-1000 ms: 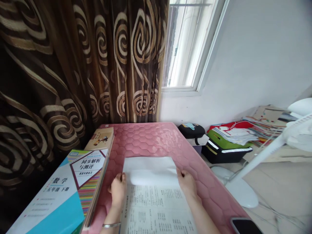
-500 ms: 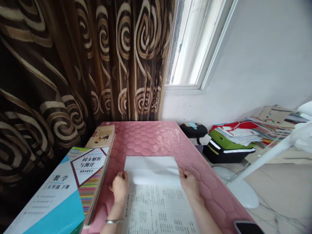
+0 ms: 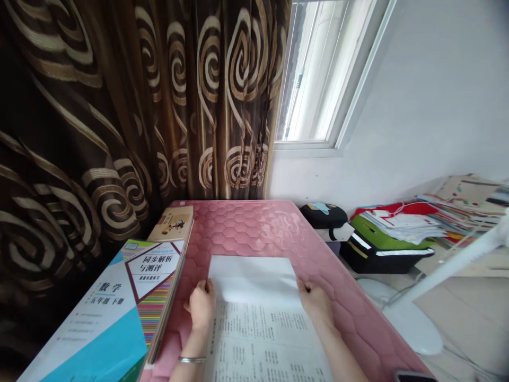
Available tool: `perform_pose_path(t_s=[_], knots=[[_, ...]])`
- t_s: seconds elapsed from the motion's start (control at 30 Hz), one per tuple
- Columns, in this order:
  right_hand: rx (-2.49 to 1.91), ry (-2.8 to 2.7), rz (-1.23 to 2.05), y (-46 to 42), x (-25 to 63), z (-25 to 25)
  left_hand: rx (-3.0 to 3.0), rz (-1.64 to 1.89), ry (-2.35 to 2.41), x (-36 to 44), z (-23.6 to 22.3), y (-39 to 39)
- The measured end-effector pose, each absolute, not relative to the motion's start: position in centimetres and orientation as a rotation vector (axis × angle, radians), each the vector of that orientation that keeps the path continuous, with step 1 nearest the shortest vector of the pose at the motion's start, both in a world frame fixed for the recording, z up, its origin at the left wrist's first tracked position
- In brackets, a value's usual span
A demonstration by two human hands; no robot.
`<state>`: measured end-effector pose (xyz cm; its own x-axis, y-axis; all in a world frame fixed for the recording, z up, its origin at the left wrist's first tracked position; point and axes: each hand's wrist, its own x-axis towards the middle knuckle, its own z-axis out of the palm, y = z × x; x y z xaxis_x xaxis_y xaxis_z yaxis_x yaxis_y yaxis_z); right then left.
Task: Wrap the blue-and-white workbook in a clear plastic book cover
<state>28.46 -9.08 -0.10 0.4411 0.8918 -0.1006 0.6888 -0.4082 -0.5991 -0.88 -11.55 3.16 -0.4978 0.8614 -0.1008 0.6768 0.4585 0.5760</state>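
Note:
A large printed paper sheet (image 3: 258, 323) lies on the pink quilted table (image 3: 254, 228), its far part folded over so a blank white side faces up. My left hand (image 3: 201, 307) grips the sheet's left edge at the fold, fingers curled on it; a thin bracelet sits on that wrist. My right hand (image 3: 316, 302) grips the right edge at the fold the same way. Both hands rest on the paper, level with each other.
A stack of textbooks (image 3: 131, 297) lies along the table's left side by the dark swirl-patterned curtain (image 3: 119, 106). Right of the table are a black bag (image 3: 324, 215), a pile of books and papers (image 3: 401, 228), a white fan base (image 3: 409, 318) and a window (image 3: 318, 79).
The view has drifted so the scene sits slightly further right in frame. Both hands still hold the folded sheet at its edges, barely moved.

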Motion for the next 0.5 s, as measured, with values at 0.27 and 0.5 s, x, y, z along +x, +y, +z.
perform_pose_path(t_s=[0.27,0.5], knots=[[-2.118,-1.267,0.527,-8.9,28.8,-1.3,1.334,0.581,2.353,-0.9,3.0,-11.2],[-1.922,-1.194,0.593,-9.1,29.1,-1.6,1.296,0.686,2.26,-1.2,3.0,-11.4]])
